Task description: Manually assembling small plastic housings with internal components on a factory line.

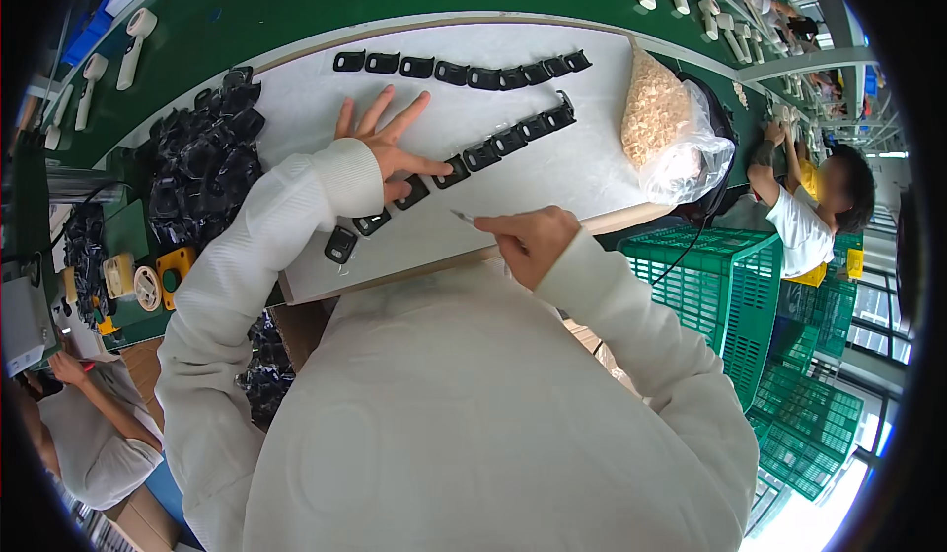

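Note:
My left hand (383, 147) lies with its fingers spread over a slanting row of small black plastic parts. One fingertip touches a black part (451, 171) in that row, and the thumb rests at another black part (410, 193). In my right hand (538, 239) is a thin pointed metal tool (461, 216), its tip directed toward the row and apart from it. The fingers hide most of this tool, so its exact kind cannot be made out. Farther back runs a second row of black parts (483, 78). All of this lies on a white work surface (533, 172).
A heap of black parts in clear film (202, 152) stands at the left. At the right sits a clear bag of small beige pieces (656, 108), with green crates (700, 261) below. White handheld devices (136, 49) stand on the green surface beyond. Co-workers sit at both sides.

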Available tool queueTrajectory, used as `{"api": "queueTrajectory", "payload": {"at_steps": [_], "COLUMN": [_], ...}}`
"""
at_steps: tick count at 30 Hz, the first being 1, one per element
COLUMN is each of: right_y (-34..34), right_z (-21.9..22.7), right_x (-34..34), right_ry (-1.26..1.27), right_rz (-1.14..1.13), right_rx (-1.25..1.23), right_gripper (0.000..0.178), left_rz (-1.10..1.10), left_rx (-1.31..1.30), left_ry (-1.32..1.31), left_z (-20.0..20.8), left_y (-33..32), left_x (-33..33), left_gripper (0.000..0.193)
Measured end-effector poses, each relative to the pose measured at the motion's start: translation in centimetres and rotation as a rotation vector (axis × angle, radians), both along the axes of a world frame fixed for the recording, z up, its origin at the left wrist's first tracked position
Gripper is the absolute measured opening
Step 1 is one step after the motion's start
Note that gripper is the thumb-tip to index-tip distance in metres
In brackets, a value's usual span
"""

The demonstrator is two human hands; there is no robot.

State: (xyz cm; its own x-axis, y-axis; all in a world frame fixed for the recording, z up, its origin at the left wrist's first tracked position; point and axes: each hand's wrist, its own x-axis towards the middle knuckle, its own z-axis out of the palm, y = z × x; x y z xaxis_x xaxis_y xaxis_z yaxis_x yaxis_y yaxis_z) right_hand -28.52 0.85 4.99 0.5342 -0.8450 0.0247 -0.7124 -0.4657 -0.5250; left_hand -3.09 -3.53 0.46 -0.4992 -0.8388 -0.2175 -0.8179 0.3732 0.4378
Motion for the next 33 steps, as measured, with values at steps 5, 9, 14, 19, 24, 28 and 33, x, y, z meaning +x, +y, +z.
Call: {"api": "queueTrajectory", "payload": {"at_steps": [5,9,14,19,24,28,33], "right_y": [-1.2,-3.0,-1.8,-4.3,-4.6,-3.8,-7.6], "right_z": [0.0,-1.2,0.2,-0.4,-0.2,1.0,-0.8], "right_x": [-0.7,0.2,-3.5,-3.2,-3.0,-7.0,-5.1], "right_ry": [-0.043,-0.098,0.111,-0.113,0.108,0.071,0.014], "right_rz": [-0.081,-0.032,0.001,-0.136,-0.072,-0.023,-0.127], "right_rx": [0.023,-0.096,0.126,-0.032,-0.022,0.091,-0.021], "right_gripper": [0.03,0.029,0.03,0.029,0.029,0.027,0.029], "left_rz": [-0.063,-0.109,-0.048,-0.044,-0.085,-0.127,-0.033], "left_rx": [-0.014,-0.141,-0.05,-0.13,0.008,-0.012,-0.134], "left_ry": [0.139,0.11,-0.009,0.217,-0.114,-0.129,0.052], "left_z": [-0.6,-0.1,1.0,0.1,2.2,0.7,1.3], "left_y": [-1.3,-2.8,-2.5,-3.6,-4.7,-5.0,-6.5], "left_x": [-0.8,-2.9,-3.1,-4.2,-6.2,-5.6,-8.4], "left_gripper": [0.051,0.049,0.048,0.052,0.058,0.058,0.054]}}
